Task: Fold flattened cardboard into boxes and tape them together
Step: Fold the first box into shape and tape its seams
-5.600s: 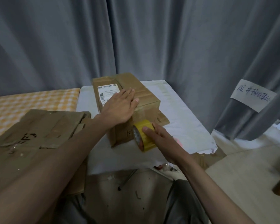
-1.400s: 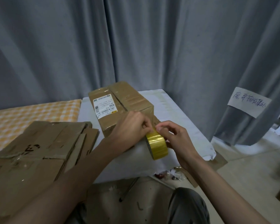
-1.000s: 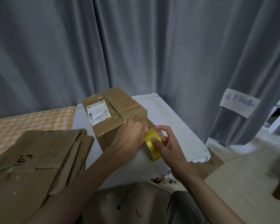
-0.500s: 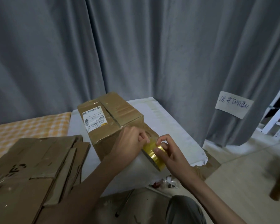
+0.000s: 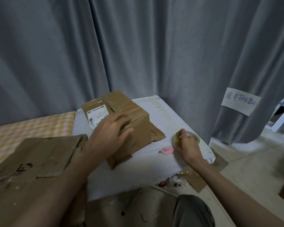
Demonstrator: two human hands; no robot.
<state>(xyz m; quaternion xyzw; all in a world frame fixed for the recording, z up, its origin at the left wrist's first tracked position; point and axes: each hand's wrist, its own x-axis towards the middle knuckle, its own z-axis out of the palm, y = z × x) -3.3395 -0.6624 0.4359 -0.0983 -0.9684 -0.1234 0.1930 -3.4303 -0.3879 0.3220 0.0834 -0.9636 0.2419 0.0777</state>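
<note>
The right hand (image 5: 186, 147) grips the yellow tape roll (image 5: 188, 138) lying flat on the white table (image 5: 154, 163), near a pink cutter (image 5: 167, 149). The left hand (image 5: 112, 135) rests loosely spread on the cardboard box (image 5: 121, 118); flattened cardboard (image 5: 36, 158) lies left.

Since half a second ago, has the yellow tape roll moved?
Yes. The tape roll, held by the right hand, has gone rightward, away from the cardboard box, onto the white table.
</note>
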